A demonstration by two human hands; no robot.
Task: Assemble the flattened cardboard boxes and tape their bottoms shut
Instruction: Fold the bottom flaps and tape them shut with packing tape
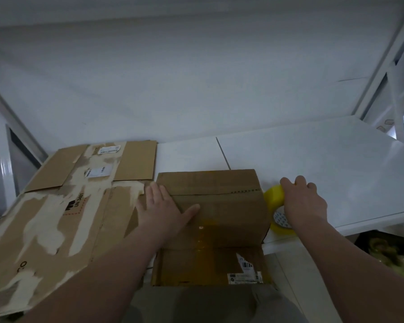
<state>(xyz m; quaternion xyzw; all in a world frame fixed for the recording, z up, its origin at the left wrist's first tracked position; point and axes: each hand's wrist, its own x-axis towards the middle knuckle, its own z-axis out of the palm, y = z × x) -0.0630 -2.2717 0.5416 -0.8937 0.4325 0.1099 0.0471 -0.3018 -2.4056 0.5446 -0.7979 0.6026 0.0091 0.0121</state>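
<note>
An assembled brown cardboard box (222, 206) stands at the near edge of the white table (324, 164), its closed flaps facing up with a strip of yellowish tape down the middle. My left hand (163, 206) lies flat on the box's left part, fingers straight. Just to the right of the box, my right hand (303, 201) grips a roll of yellow packing tape (274, 194) that sits on the table.
Two flattened cardboard boxes lie to the left: a large torn one (56, 234) near me and a smaller one (98, 166) with labels behind it. A white wall rises behind the table. White frame posts (387, 73) stand at the right.
</note>
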